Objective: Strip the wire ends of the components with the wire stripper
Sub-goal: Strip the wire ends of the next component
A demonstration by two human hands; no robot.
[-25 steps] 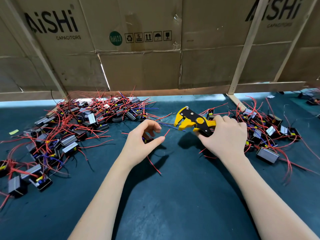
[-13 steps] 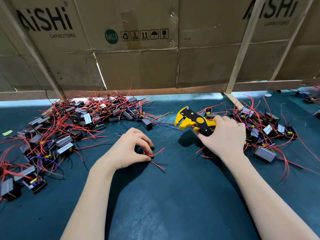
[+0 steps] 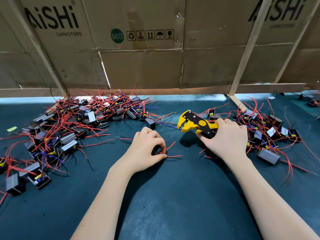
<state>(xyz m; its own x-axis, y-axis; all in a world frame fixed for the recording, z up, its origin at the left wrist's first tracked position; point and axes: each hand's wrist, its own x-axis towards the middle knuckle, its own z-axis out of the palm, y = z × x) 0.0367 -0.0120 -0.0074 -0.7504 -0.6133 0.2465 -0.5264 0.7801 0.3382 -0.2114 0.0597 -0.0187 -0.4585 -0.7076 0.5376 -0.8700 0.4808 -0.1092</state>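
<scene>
Wire ends: two thin red insulated leads [image 3: 170,152] stick out from under the left hand [image 3: 144,150], low over the dark teal worktop [image 3: 173,205]; the tips look still sheathed in red, though too fine to be sure.
Component: whatever body those leads belong to is hidden beneath the curled fingers; I cannot tell its shape.
Left grip: fingertips and thumb are drawn together, pinching the red leads near their base.
Right grip: the right hand [image 3: 228,141] is wrapped round the handles of the yellow-and-black wire stripper [image 3: 195,124], which hovers just above the worktop, its jaws gaping and pointed left, apart from the leads.
Piles: a dense heap of small black-and-silver components with tangled red wires [image 3: 78,122] lies to the left; a looser scatter of similar components [image 3: 270,134] lies behind and right of the right hand.
Backdrop: brown cardboard sheets printed "AiSHi CAPACITORS" [image 3: 142,63] stand along the far edge.
Risk, alignment: the leads splay in different directions, so feeding one in crooked would likely nick strands or strip unevenly.
Risk, hold: a pinch this close to the ends could put fingertips near the jaws.
Risk, tangle: a loose blue wire [image 3: 166,124] lies just ahead of the jaws and could be caught instead.
</scene>
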